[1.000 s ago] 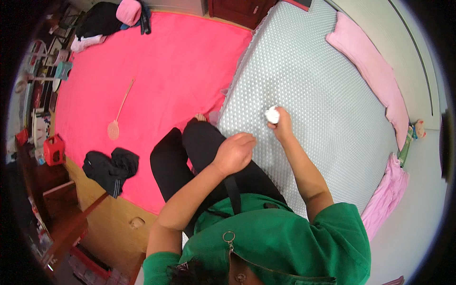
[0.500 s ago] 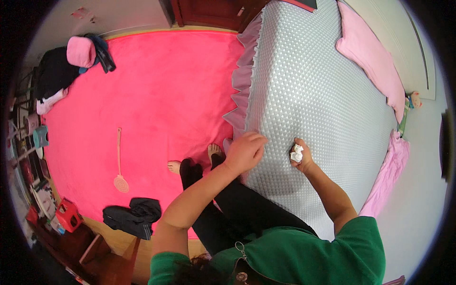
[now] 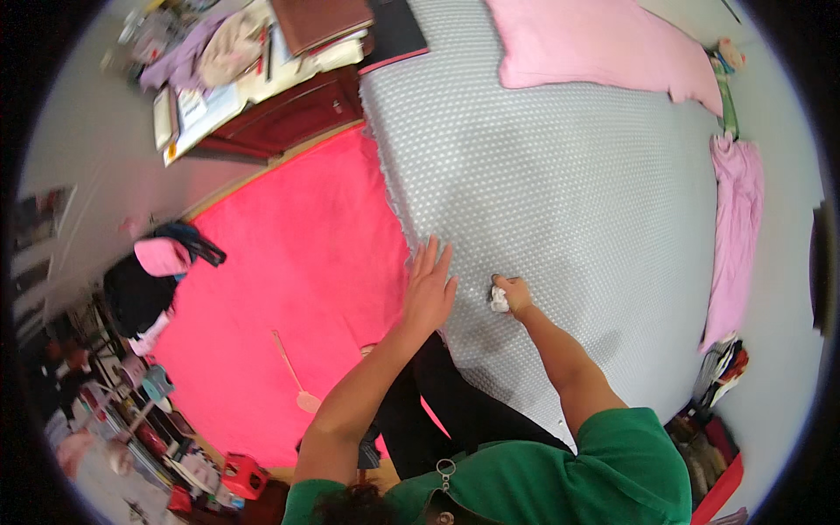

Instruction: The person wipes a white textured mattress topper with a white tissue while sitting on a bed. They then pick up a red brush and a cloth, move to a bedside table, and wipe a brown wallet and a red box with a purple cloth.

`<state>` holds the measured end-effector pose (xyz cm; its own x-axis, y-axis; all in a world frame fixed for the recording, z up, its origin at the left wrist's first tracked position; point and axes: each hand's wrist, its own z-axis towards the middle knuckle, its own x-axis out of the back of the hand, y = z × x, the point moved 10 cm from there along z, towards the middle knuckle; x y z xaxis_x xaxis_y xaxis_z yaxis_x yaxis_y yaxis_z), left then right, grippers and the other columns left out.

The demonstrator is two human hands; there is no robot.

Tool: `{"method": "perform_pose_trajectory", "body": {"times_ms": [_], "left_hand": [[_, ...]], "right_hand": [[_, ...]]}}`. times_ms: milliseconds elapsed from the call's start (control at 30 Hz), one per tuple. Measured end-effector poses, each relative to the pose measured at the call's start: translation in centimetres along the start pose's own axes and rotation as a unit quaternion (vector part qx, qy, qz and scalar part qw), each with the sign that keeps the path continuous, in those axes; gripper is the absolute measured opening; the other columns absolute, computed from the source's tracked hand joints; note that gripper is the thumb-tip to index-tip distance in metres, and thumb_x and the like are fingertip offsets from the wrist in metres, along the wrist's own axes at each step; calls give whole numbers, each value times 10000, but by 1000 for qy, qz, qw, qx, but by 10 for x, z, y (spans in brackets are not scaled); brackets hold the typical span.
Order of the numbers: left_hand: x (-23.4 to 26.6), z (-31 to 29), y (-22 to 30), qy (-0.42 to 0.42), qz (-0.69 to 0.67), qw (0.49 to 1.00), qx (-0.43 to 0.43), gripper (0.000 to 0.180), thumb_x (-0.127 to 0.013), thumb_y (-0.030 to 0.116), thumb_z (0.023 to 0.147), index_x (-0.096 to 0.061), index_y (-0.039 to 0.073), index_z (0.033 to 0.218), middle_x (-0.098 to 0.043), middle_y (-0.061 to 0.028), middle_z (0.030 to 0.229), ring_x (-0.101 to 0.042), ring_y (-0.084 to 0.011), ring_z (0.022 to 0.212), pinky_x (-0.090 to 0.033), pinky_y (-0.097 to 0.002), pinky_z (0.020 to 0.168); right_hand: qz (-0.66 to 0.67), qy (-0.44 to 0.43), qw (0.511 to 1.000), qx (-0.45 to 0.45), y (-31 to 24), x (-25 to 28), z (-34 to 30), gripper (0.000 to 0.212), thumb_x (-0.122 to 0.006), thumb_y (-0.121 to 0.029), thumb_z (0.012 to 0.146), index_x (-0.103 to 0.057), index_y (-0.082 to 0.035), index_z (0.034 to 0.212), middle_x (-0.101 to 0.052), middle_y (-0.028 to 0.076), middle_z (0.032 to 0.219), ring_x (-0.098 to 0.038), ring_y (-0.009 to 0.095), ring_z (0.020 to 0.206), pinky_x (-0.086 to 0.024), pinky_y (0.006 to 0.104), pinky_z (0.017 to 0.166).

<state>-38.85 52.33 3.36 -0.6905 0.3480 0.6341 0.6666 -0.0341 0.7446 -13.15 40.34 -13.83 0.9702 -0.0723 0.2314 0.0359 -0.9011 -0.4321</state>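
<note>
My right hand (image 3: 516, 294) is closed round a crumpled white wad (image 3: 499, 300), which looks like tissue, low over the grey quilted bedspread (image 3: 569, 184). Whether the wad touches the cover I cannot tell. At the left edge of the bed my left hand (image 3: 428, 293) is held flat with its fingers stretched out and nothing in it. Some darker patches or shadows show on the cover around both hands.
A pink pillow (image 3: 595, 48) lies at the bed's far end, and pink cloth (image 3: 735, 236) hangs along its right side. On the pink floor mat (image 3: 289, 245) is a fly swatter (image 3: 306, 401). A dark red cabinet (image 3: 297, 118) piled with books and cloth stands far left.
The view has swung, bringing the cabinet top and more of the bed into sight. My left hand's curled fingers have straightened. My right hand still grips the white wad, now turned lower toward the cover.
</note>
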Motion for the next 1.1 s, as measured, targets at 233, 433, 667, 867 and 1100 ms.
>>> {"method": "perform_pose_trajectory", "body": {"times_ms": [233, 433, 667, 867, 1100], "left_hand": [[-63, 116, 75, -55, 79, 991, -96, 615, -601, 263, 981, -407, 87, 1537, -225, -154, 1665, -220, -388, 1523, -220, -536, 1226], [-88, 186, 64, -135, 223, 932, -252, 667, -629, 342, 958, -402, 115, 1542, -287, -142, 1645, -258, -365, 1512, -185, -568, 1224], [29, 279, -24, 124, 293, 942, -110, 665, -541, 355, 989, -363, 50, 1553, -312, -218, 1620, -224, -468, 1498, -155, -626, 1199], [-14, 334, 88, 42, 240, 928, -281, 657, -479, 362, 1025, -321, 31, 1569, -278, -253, 1624, -195, -487, 1504, -134, -649, 1191], [-133, 203, 114, -100, 109, 958, -244, 634, -446, 338, 1057, -286, 22, 1582, -220, -255, 1647, -150, -468, 1525, -107, -626, 1202]], "right_hand": [[-80, 6, 997, 17, -17, 1, -15, 491, -724, -454, 857, -694, -23, 624, -633, 64, 565, -586, 177, 446, -453, 364, 398], [-34, -3, 998, 57, -16, -5, -17, 522, -741, -398, 865, -641, -4, 538, -557, 34, 497, -492, 123, 465, -394, 361, 467], [-106, 5, 993, 43, -16, -6, -14, 526, -716, -448, 846, -678, 15, 599, -581, 119, 506, -536, 190, 469, -427, 402, 505], [-114, 18, 993, 35, -32, 3, -22, 510, -684, -486, 794, -706, 6, 659, -643, 201, 611, -611, 327, 565, -486, 451, 604], [-102, 7, 994, 34, -23, 3, -27, 455, -633, -481, 803, -759, -45, 762, -727, 154, 760, -686, 321, 720, -542, 441, 717]]}}
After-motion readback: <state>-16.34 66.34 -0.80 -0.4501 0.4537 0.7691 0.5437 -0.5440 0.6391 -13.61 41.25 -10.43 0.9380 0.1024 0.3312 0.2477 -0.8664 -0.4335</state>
